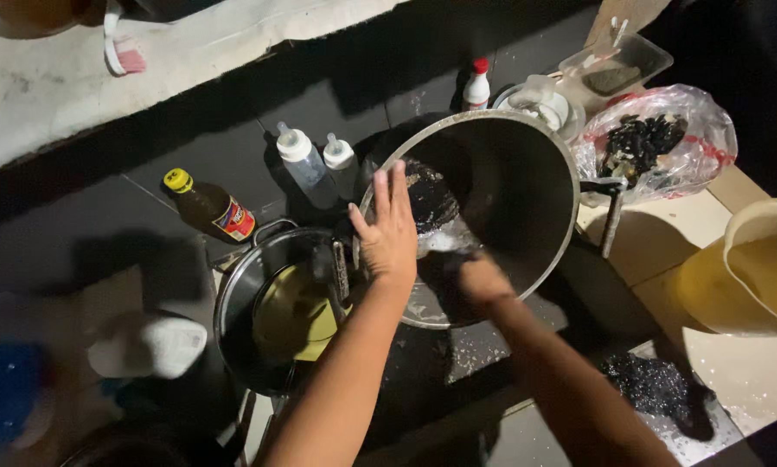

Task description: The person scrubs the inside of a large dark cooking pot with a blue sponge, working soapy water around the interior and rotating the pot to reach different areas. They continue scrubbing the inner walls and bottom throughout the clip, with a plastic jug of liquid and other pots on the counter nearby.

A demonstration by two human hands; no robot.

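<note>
Large steel pot [501, 199] tilted on side, rim gripped by left hand [388, 229]. Right hand [483, 278] pressed inside pot. Second pot [271, 307] just beside, yellow bucket [747, 272] at right.

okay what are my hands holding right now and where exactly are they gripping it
Your left hand grips the big steel pot by its near rim, tilting it. Your right hand reaches inside the pot; whether it holds anything cannot be told, since it is dark and blurred.
</note>
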